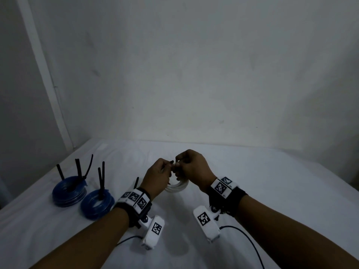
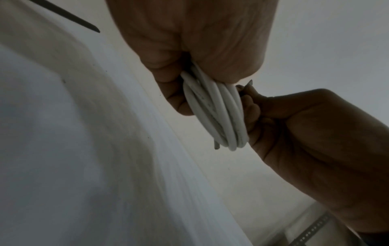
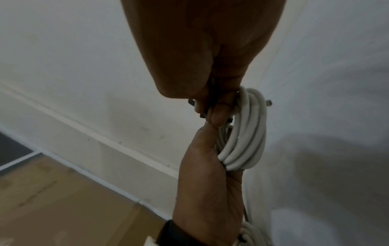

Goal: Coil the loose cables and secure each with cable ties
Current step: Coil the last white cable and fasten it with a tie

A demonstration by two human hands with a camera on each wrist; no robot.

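Observation:
A white cable coil [image 1: 178, 186] is held just above the white-covered table [image 1: 252, 181], between both hands at the centre. My left hand [image 1: 158, 172] grips the coil [image 2: 214, 113], fingers curled round its strands. My right hand [image 1: 192, 167] meets it from the right and pinches a black cable tie [image 1: 172, 162] at the top of the coil [image 3: 246, 129]. The tie's tail [image 2: 69, 16] sticks out to the left past my left wrist. Fingers hide how the tie sits around the strands.
Two blue cable coils [image 1: 69, 191] [image 1: 97, 205] lie at the table's left, each with black ties [image 1: 78, 167] standing up from them. Thin black leads [image 1: 250, 243] trail from the wrist cameras near the front edge. A pale wall [image 1: 194, 74] closes the back.

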